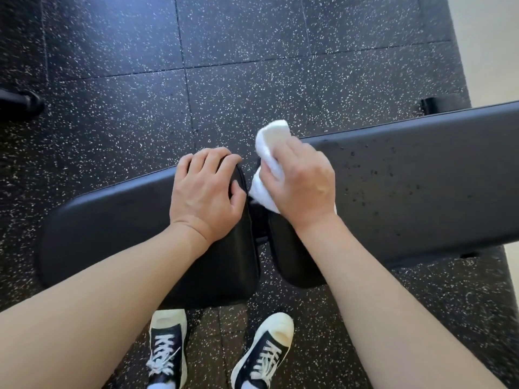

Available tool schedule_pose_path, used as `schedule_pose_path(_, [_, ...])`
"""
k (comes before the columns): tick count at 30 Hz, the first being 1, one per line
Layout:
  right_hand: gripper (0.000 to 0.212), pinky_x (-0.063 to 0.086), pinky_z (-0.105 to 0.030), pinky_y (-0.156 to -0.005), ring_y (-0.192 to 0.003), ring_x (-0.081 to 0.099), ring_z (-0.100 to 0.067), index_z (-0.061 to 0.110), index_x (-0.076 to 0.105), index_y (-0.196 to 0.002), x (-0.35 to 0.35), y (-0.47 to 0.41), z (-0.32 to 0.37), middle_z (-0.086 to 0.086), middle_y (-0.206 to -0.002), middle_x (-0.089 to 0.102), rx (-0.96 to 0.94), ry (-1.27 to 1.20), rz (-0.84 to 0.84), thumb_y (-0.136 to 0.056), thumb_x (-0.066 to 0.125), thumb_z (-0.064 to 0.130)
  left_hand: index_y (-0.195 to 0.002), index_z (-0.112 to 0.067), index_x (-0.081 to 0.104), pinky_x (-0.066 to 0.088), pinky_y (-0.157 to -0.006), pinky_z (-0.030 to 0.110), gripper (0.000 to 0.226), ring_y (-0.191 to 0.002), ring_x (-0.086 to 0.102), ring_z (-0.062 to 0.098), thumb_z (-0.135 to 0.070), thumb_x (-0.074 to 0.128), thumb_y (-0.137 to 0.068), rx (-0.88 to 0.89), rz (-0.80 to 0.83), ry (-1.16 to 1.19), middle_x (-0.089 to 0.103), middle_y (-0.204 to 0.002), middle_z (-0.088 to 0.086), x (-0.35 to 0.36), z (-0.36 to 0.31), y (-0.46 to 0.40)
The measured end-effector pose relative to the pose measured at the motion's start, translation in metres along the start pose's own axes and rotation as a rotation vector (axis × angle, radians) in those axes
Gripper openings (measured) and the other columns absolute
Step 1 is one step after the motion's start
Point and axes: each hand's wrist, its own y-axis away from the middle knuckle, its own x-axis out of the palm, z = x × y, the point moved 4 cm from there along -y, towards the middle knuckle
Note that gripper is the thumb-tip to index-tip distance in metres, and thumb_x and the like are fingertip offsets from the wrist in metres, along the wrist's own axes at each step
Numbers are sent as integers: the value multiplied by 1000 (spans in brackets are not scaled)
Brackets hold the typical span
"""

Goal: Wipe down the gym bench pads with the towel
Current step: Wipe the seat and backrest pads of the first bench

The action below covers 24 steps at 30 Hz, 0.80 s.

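A black padded gym bench runs across the scene from near left to far right, made of two pads with a narrow gap between them. The shorter seat pad [112,220] lies on the left, the longer back pad [421,178] on the right.

The person's left hand [206,189] rests on the right end of the seat pad, right at the gap. Its fingers are bent over the pad's far corner and its thumb lies along the edge beside the gap, so it grips the pad's end.

The right hand [302,181] holds a white towel [269,144], bunched up, against the left end of the back pad. The fingers curl round the cloth. Part of the towel sticks out beyond the fingertips at the pad's far edge, and another fold hangs out under the thumb, down into the gap between the pads. The two hands are close together, one on each side of the gap, not touching.

The top of the back pad to the right of the towel is dotted with small dark droplets or specks.

Under the bench is a black rubber floor [252,66] of square tiles flecked with white. Near the bottom, the person's two feet stand on it in dark lace-up sneakers with white toe caps, the left shoe [167,349] and the right shoe [266,352], both just on the near side of the bench. A dark piece of equipment [19,103] pokes in at the far left edge; what it is cannot be told.
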Motion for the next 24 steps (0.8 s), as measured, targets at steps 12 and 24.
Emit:
schedule_pose_path(12, [22,34,-41,-54,-62,37,-24,15,57,-73,-51,117,20,-1,-70,40,-56,-33,137,-91,65,22,-130,-21,64,34,-114,47,41,-128,53,30,-31,47,-93,0,-31,30,62,-134,0,3,1,0])
schedule_pose_path(24, [15,41,-34,-49,-55,49,-28,12,58,-77,-24,28,-3,-3,-65,52,169,-51,-29,-81,66,24,-131,-21,64,32,-115,47,44,-129,52,29,-33,45,-93,6,-38,52,62,-134,0,5,2,0])
